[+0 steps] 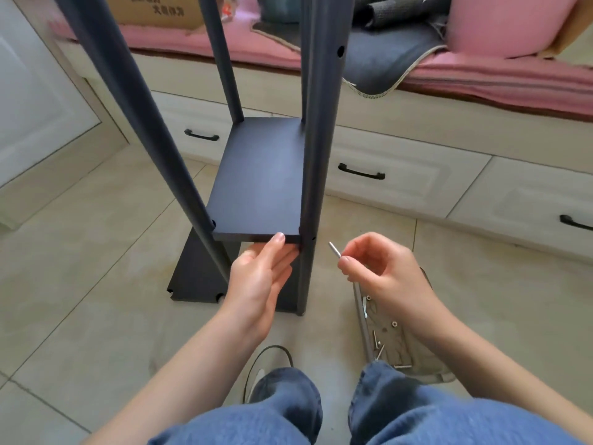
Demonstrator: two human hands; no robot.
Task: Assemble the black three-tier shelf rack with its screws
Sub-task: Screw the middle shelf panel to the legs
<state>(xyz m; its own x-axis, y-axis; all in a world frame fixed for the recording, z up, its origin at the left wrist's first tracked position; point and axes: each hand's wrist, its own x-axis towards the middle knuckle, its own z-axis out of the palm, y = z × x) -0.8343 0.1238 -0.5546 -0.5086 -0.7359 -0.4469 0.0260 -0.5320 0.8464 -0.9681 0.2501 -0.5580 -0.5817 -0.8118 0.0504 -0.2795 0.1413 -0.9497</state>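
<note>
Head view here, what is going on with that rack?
A person is putting together a black rack on a tiled floor. The left hand props the near edge of the middle shelf board from below, fingers straight. The right hand pinches a screw close to a hole in the near right post, not yet inserted. More screws lie in a clear bag by the right knee.

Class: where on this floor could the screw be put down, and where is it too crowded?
Free: bare tile left of the base board, and tile right of the right hand below the drawers. Crowded: the bag of screws by the right knee, and around the rack's posts.
</note>
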